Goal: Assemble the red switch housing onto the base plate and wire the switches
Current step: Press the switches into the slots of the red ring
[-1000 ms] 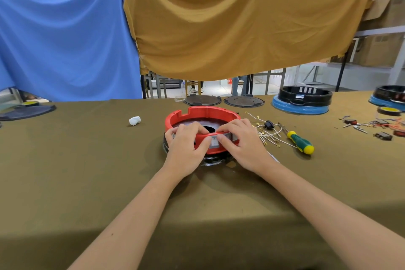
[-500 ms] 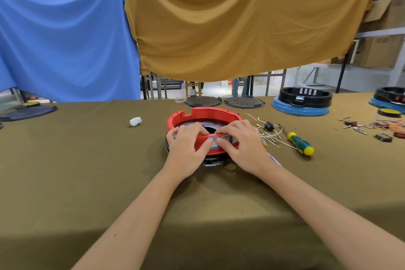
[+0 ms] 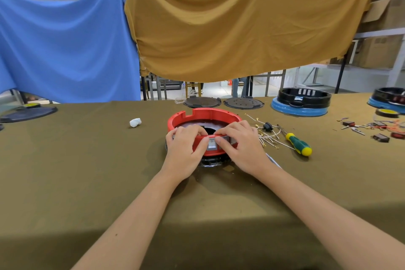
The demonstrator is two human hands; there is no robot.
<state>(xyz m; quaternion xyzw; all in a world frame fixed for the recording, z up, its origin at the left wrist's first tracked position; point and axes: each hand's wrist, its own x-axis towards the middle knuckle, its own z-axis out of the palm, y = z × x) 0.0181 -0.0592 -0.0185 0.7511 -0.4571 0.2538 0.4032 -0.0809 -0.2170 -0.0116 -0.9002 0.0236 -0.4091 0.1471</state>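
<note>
A round red switch housing (image 3: pixel 206 115) sits on a dark base plate (image 3: pixel 210 161) at the table's middle. My left hand (image 3: pixel 185 151) grips the housing's near rim, fingers curled over the top and thumb on the outer wall. My right hand (image 3: pixel 240 147) grips the same rim from the right, its thumb beside a grey switch panel (image 3: pixel 212 144) set in the front wall. Loose white wires with ring terminals (image 3: pixel 269 138) and a small black switch (image 3: pixel 267 126) lie just right of the housing.
A green and yellow screwdriver (image 3: pixel 299 147) lies to the right. Two dark round plates (image 3: pixel 243 103) sit behind the housing, black housings on blue bases (image 3: pixel 300 103) at the back right, small parts (image 3: pixel 372 129) at far right, a white wad (image 3: pixel 135 122) to the left.
Both hands have stayed on the near rim; the fingers shifted slightly and the grey switch panel between the thumbs shows more.
</note>
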